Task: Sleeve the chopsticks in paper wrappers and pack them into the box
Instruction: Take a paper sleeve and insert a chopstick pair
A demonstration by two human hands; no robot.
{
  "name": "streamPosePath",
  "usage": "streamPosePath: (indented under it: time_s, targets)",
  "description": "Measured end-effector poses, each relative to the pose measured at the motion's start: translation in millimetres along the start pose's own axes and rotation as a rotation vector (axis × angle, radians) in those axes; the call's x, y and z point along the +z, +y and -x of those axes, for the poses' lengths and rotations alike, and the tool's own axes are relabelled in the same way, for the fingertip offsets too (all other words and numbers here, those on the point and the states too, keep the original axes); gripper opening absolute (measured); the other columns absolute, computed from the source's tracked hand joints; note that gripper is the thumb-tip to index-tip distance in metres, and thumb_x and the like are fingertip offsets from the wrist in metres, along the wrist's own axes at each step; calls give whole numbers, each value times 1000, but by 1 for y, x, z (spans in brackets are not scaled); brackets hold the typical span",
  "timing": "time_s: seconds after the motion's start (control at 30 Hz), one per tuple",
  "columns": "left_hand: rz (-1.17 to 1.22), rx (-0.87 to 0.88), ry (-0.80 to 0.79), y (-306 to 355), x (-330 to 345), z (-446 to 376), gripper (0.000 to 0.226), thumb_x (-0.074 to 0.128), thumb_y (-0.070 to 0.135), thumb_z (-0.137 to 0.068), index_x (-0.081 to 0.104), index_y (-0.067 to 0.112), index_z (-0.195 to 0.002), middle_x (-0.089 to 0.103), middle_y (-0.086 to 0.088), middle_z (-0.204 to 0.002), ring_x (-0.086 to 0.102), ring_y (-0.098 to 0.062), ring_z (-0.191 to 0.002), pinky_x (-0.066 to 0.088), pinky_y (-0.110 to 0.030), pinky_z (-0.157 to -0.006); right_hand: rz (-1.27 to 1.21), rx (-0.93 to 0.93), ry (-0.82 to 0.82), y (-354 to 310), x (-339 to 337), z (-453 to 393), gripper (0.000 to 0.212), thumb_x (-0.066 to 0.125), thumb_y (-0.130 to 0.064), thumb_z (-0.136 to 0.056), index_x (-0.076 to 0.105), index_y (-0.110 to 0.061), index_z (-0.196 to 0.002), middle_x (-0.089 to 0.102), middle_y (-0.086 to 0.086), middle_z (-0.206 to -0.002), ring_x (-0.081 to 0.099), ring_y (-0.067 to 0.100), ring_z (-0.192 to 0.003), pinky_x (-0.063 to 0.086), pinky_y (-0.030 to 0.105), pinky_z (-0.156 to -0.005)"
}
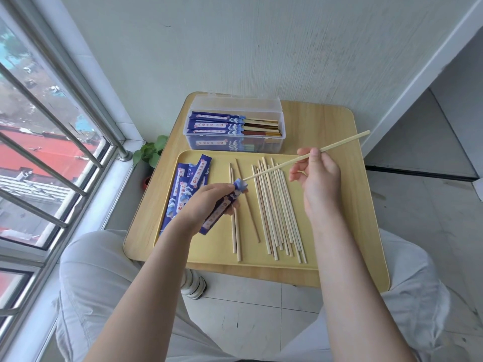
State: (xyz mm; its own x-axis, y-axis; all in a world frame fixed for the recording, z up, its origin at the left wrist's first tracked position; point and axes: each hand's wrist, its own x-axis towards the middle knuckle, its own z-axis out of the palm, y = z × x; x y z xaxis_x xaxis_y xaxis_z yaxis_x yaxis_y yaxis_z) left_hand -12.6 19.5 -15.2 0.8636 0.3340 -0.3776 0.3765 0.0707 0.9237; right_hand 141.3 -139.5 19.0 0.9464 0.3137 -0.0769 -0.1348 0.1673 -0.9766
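Two bare hands work above a pale yellow plastic tray [337, 218]. The left hand [206, 202] is curled round a dark blue printed paper wrapper [222, 205], holding it tilted with its wave-patterned mouth pointing up and to the right. The right hand [317, 176] pinches a single pale wooden chopstick [308, 158] between thumb and fingers; the stick slants down to the left, its tip right at the wrapper's mouth.

On the tray below, a loose row of bare wooden chopsticks [274, 212] lies roughly parallel under the right hand, with a few more just beside the left hand. A small pile of empty blue wrappers [188, 176] lies at the tray's left end.

Behind the tray, on the light wood surface [326, 121], stands a clear plastic box [235, 124] holding sleeved chopsticks stacked lengthwise, blue sleeves to the left.
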Motion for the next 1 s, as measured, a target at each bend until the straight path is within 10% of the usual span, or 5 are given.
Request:
streamPosePath:
  time_s: [0.53,0.7,1.0]
  targets:
    - [65,-73,-117,2,24,-3,31,36,22,-102,54,3,-87,50,-12,-62,41,-24,-49,38,-34,-56,309,266,-480,36,26,26,8,64,-11,-96,72,-10,-98,68,-1,-79,59,16,-70,49,23,-59]
    - [22,-77,-111,-6,21,0,28,40,18,-100,54,6,-80,48,-15,-64,39,-25,-49,39,-32,-53,331,257,-349,40,20,19,32,57,-34,-101,71,-6,-101,53,-3,-69,50,13,-63,44,26,-56]
    - [-59,-123,-131,-10,22,-1,29,42,22,-101,56,6,-82,50,-14,-66,40,-23,-49,39,-31,-53,160,236,-273,41,16,12,20,48,-10,-104,63,2,-99,57,7,-69,49,14,-49,38,25,-44]
